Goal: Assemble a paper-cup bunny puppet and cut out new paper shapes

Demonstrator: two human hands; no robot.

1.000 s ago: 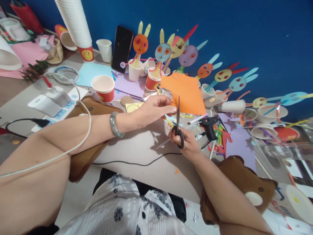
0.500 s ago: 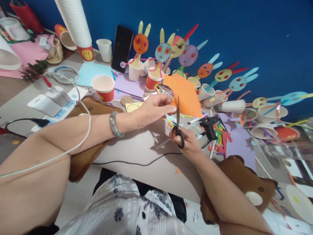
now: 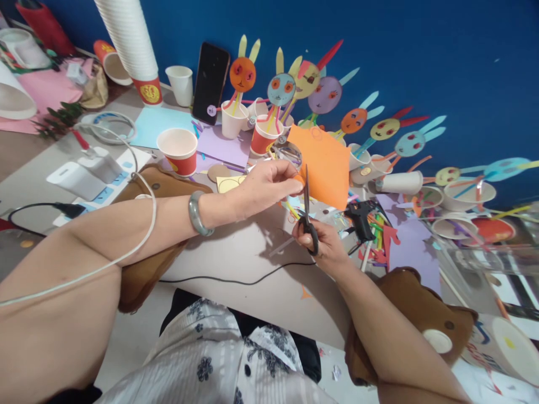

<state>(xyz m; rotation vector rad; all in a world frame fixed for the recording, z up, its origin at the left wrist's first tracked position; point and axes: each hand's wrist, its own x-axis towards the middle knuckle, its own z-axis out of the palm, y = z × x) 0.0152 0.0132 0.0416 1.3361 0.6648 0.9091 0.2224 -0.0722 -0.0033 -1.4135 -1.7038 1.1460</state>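
Observation:
With thumb and fingers pinched, my left hand (image 3: 272, 188) holds a small part of the orange paper at the blades. The large orange sheet (image 3: 323, 163) stretches to the right of the scissors, a curved cut along its left side. Black-handled scissors (image 3: 310, 233) point upward in my right hand (image 3: 323, 247), whose fingers are wrapped round the handles. The blades look nearly together and lie at the paper's left edge. How the piece at my left fingertips joins the sheet is hard to make out.
Paper rabbit faces on straws stand in cups (image 3: 234, 118) along the blue wall. A black glue gun (image 3: 360, 220) and coloured scraps lie to the right. A black cable (image 3: 248, 282) crosses the table; a red cup (image 3: 177, 151) stands left.
The orange sheet has turned and shifted slightly right and down, showing more of the things behind its left edge. The scissor blades have closed a little. Both hands have barely moved.

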